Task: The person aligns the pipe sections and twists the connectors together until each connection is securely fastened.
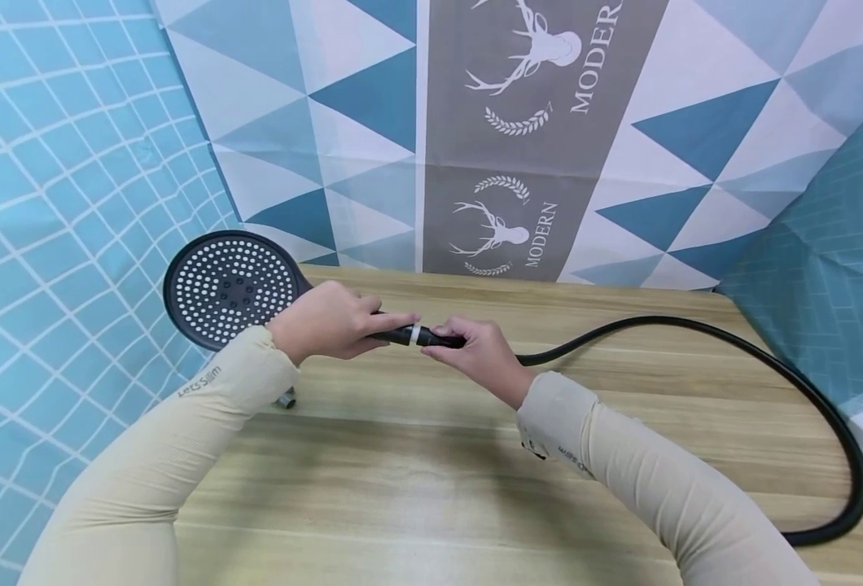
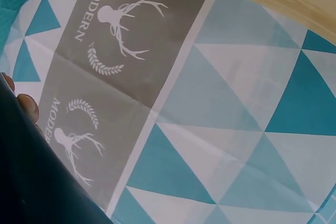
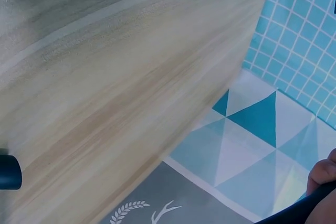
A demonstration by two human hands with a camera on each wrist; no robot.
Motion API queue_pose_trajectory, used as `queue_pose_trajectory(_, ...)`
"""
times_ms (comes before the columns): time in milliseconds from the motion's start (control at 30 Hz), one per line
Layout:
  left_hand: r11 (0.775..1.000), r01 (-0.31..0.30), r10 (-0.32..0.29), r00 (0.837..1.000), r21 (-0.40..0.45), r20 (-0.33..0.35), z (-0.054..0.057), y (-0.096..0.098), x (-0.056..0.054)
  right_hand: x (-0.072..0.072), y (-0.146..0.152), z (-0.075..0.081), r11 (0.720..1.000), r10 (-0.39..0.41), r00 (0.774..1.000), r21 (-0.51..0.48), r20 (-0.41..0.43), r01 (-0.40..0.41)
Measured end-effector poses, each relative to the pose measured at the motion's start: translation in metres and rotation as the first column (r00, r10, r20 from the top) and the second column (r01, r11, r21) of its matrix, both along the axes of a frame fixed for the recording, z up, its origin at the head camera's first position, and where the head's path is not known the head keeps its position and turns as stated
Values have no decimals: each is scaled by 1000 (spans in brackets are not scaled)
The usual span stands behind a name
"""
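Clock positions taken from the joint, head view. The shower head (image 1: 234, 289) is held raised above the table (image 1: 417, 488), its perforated face lying between nine and ten o'clock. Its handle (image 1: 393, 334) is grasped by the left hand (image 1: 332, 321), with one finger laid along the shaft towards the joint. The end fitting (image 1: 442, 338) of the black hose (image 1: 666, 320) is pinched between thumb and fingers of the right hand (image 1: 486, 358). Neither hand is free. A white ring (image 1: 415, 335) is seen between handle and fitting. The hose is led out past three o'clock, then looped back to about four o'clock, behind the right forearm. A small metal fitting (image 1: 286, 399) is noted at eight o'clock, partly hidden by the left sleeve.

Step in hand, as judged: the joint between handle and hose is being worked. Whether it is being fastened or undone cannot be told; the thread is not resolved, and the joint is not clearly shown in either wrist view.

Next move, as judged: handle to be steadied, both parts to be aligned, and the fitting to be turned by the right fingertips. Cross-threading or hose twist is considered the likeliest fault.
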State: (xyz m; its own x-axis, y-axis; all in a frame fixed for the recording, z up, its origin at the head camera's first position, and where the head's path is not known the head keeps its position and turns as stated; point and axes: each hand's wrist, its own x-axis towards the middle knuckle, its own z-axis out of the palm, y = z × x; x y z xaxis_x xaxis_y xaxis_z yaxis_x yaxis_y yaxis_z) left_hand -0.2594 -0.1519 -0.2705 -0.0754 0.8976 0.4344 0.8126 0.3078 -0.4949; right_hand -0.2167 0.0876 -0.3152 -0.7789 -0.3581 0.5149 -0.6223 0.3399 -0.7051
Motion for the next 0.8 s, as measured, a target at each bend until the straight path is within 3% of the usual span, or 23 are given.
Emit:
queue_pose_trajectory(267,998,-44,44,999,-37,17,2,0,3,1,0,0,999,-16,996,-41,93,20)
queue_pose_trajectory(533,992,-84,86,996,-89,22,3,1,5,2,0,0,1000,-24,996,9,86,23)
queue_pose_trajectory(800,997,-71,70,997,-41,-12,0,3,4,2,1,0,999,-28,993,18,118,26)
